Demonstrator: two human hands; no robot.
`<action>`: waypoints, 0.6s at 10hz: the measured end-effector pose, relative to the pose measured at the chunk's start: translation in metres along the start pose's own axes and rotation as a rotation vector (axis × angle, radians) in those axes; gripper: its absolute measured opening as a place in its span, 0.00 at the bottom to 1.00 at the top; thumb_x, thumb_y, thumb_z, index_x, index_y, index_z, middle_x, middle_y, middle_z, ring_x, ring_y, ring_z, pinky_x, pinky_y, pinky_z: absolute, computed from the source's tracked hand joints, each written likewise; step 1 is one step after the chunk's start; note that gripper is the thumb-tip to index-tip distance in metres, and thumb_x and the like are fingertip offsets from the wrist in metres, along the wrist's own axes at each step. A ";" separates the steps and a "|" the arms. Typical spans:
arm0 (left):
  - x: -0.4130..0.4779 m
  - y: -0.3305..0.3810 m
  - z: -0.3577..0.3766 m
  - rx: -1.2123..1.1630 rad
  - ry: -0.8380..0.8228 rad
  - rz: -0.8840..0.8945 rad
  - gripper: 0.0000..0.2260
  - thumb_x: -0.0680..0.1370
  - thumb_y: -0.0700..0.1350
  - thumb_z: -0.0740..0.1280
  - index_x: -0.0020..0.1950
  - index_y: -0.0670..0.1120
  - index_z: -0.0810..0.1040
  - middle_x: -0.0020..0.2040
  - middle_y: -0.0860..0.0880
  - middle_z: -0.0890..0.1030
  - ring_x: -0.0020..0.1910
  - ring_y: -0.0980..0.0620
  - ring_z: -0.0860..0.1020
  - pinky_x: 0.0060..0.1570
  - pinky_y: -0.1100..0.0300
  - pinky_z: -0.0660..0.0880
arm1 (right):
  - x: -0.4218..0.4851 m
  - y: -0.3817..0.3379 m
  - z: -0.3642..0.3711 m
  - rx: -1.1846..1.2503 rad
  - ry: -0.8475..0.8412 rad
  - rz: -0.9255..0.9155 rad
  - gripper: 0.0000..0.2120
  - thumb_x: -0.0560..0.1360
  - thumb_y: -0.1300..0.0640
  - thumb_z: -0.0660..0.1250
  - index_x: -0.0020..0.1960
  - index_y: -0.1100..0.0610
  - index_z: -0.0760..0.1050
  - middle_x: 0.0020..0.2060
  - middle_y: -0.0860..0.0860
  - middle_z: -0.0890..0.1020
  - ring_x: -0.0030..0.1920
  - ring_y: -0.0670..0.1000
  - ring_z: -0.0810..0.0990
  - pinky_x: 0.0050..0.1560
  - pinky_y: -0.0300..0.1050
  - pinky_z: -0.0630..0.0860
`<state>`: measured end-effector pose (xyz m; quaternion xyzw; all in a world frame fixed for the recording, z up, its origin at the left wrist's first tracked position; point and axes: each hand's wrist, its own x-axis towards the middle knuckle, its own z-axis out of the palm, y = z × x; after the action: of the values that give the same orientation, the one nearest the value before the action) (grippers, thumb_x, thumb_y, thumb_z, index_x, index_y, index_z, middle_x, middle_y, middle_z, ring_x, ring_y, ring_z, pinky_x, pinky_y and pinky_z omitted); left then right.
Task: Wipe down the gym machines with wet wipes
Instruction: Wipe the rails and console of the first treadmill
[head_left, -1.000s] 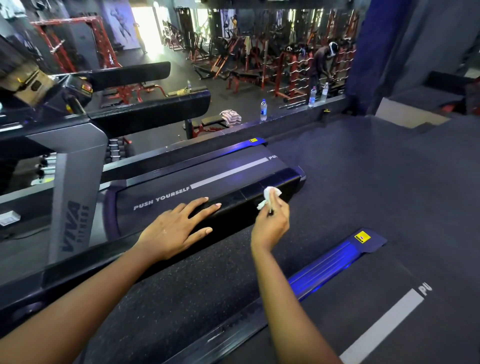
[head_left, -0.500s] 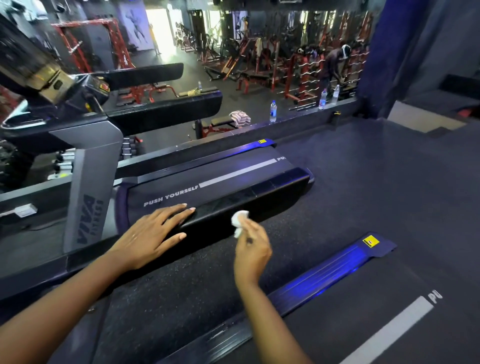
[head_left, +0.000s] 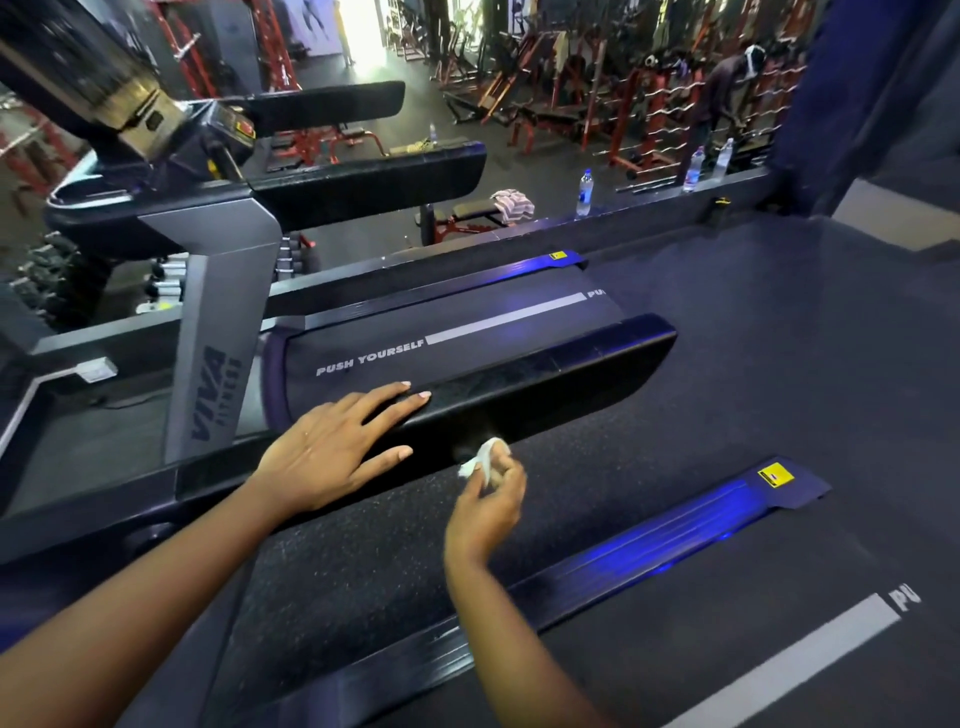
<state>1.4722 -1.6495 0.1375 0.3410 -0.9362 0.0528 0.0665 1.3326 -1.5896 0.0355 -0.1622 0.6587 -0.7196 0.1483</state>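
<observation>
Pinching a crumpled white wet wipe (head_left: 480, 460) between thumb and curled fingers, the right grip (head_left: 488, 504) holds it at the lower edge of the outer face of the treadmill's black side rail (head_left: 571, 364). Motion blur hides whether wipe and rail quite touch. The left grip (head_left: 332, 447) lies spread and flat on top of that rail, fingers straight, its thumb hanging over the outer face just beside the wipe. Beyond the rail, the belt (head_left: 519, 317) carries "PUSH YOURSELF" in pale capitals, then a pale stripe and the letters "PU" where the belt curves away. At the rail's left end rises a grey upright (head_left: 215, 384) printed "VIVA", with a smaller word beneath that seems to read "FITNESS". On the near side of the rail, across a strip of speckled floor (head_left: 363, 561), a blue-lit edge (head_left: 675, 540) of a second treadmill bears a yellow label (head_left: 774, 475) whose print is too small to read. That machine's belt (head_left: 727, 623) shows another pale stripe ending in "PU". Compared with a second ago, the wipe has left the rail's top edge, travelled down the outer face and drawn nearer the left grip, which keeps its flat rest on the rail.
</observation>
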 end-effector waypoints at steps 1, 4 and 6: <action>0.000 0.000 0.000 0.010 0.005 0.005 0.27 0.80 0.64 0.43 0.77 0.56 0.54 0.74 0.51 0.65 0.59 0.50 0.76 0.53 0.51 0.77 | -0.040 0.010 0.001 -0.045 -0.195 -0.030 0.12 0.70 0.75 0.66 0.49 0.62 0.78 0.47 0.47 0.78 0.48 0.43 0.78 0.52 0.35 0.74; -0.001 0.001 0.002 -0.003 0.010 -0.012 0.27 0.80 0.65 0.41 0.77 0.57 0.54 0.74 0.52 0.64 0.61 0.49 0.74 0.56 0.51 0.75 | 0.050 -0.014 -0.030 0.008 -0.013 -0.142 0.15 0.71 0.73 0.65 0.52 0.56 0.78 0.48 0.49 0.80 0.49 0.49 0.80 0.54 0.38 0.73; -0.001 0.002 0.001 0.004 0.018 -0.015 0.27 0.80 0.64 0.42 0.77 0.57 0.54 0.74 0.51 0.65 0.61 0.49 0.75 0.56 0.51 0.75 | 0.042 -0.041 -0.011 0.035 0.046 -0.146 0.08 0.70 0.75 0.66 0.47 0.67 0.79 0.46 0.57 0.80 0.42 0.42 0.77 0.42 0.23 0.71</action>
<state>1.4715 -1.6472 0.1366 0.3475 -0.9330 0.0572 0.0745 1.2901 -1.5943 0.0774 -0.1906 0.6358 -0.7433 0.0834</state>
